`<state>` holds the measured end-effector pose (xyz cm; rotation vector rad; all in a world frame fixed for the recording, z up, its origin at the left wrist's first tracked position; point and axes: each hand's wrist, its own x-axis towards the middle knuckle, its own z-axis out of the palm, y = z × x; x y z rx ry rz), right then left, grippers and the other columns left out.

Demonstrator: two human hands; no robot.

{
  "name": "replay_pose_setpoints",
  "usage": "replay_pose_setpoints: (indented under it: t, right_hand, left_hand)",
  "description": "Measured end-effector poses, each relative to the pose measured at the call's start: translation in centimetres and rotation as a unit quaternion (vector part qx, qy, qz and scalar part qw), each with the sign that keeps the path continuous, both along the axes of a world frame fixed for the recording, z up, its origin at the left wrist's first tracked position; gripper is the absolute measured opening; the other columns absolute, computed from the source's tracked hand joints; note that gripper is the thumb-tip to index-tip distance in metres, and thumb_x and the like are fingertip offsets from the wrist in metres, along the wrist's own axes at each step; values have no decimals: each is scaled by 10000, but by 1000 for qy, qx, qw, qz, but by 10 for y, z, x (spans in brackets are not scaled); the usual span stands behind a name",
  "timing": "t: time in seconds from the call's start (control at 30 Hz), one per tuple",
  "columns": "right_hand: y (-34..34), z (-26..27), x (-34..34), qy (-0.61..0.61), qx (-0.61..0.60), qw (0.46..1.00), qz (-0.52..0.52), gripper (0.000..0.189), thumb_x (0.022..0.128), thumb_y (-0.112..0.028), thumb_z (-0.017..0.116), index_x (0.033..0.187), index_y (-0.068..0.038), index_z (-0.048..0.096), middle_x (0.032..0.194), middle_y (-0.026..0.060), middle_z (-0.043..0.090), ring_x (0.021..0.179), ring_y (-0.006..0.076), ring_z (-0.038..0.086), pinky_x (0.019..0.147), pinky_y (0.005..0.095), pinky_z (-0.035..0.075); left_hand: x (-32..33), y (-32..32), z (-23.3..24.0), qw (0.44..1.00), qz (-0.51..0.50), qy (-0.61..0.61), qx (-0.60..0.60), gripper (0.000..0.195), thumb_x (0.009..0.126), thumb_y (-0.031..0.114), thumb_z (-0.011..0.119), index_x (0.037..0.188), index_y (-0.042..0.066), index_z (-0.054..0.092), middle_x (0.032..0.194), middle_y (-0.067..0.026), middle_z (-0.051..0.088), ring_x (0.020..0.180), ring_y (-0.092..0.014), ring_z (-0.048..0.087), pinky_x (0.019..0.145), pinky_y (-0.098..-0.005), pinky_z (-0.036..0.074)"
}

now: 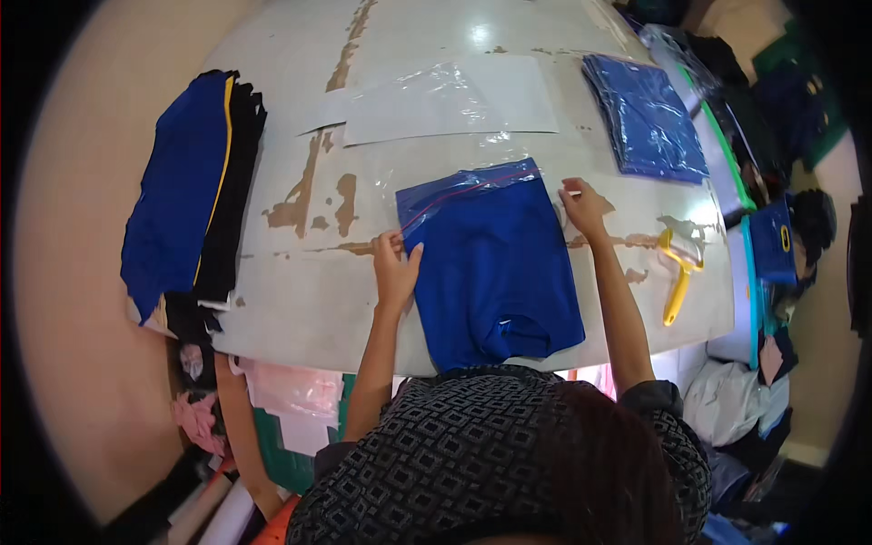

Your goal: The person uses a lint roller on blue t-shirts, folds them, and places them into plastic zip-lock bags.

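A folded blue garment [494, 266] lies in front of me, its round neck opening towards my body. Over its far end sits the mouth of a clear plastic bag [470, 185] with a red line across it; the rest of the bag stretches away over white sheets. My left hand [395, 266] is at the bag's left corner, fingertips pinched on the edge of the plastic beside the garment. To the right of the garment is my right hand [584, 208], raised near the bag's right corner with its fingers curled; whether it holds the plastic I cannot tell.
White sheets [518, 102] lie on the worn white table [293, 327]. Bagged blue garments [647, 119] are stacked at the far right, above a yellow-handled lint roller [678, 272]. Blue and black garments [180, 184] lie along the left edge. Bins [753, 293] stand right of the table.
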<state>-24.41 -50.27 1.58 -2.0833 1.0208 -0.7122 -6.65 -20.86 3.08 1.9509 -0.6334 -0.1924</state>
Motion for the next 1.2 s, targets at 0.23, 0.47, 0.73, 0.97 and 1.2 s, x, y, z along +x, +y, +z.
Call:
replay_pose_setpoints:
  t: [0.23, 0.47, 0.73, 0.97, 1.2]
  right_hand:
    - [-17, -9, 49, 18, -124, 980, 152, 203, 779, -119, 551, 962, -96, 635, 905, 129, 585, 817, 282, 553, 728, 336, 447]
    - [-1, -11, 28, 9, -230, 966, 115, 179, 801, -99, 536, 946, -102, 642, 904, 83, 595, 859, 259, 539, 738, 337, 446]
    - [45, -1, -22, -39, -105, 989, 96, 203, 763, -3, 554, 939, -67, 633, 813, 112, 578, 750, 263, 539, 686, 319, 430]
    - [70, 4, -37, -74, 64, 994, 48, 206, 818, -68, 529, 1015, -28, 573, 890, 124, 576, 715, 175, 567, 626, 264, 453]
    - [85, 20, -26, -90, -39, 994, -40, 182, 748, -55, 553, 921, 2, 542, 878, 129, 560, 766, 223, 544, 668, 311, 441]
  left_hand:
    - [-50, -32, 2, 965, -168, -172, 102, 428, 825, 279, 523, 1186, 54, 472, 1233, -164, 439, 1153, -314, 404, 975, -418, 300]
    - [-47, -43, -16, 944, -89, -243, 204, 549, 839, 405, 450, 1300, 120, 365, 1376, -100, 287, 1265, -326, 244, 1025, -479, 158]
    - [-28, -42, -15, 943, -111, -230, 214, 550, 833, 436, 464, 1297, 156, 376, 1371, -80, 302, 1279, -319, 214, 1036, -462, 145]
    - [-5, -35, -14, 991, -62, -114, -28, 174, 776, 140, 595, 899, 17, 589, 955, -125, 583, 946, -285, 527, 819, -352, 408]
    - [47, -16, 1, 960, 55, 247, -118, 440, 811, 191, 590, 1151, -32, 422, 896, -57, 541, 759, -121, 517, 672, -235, 430]
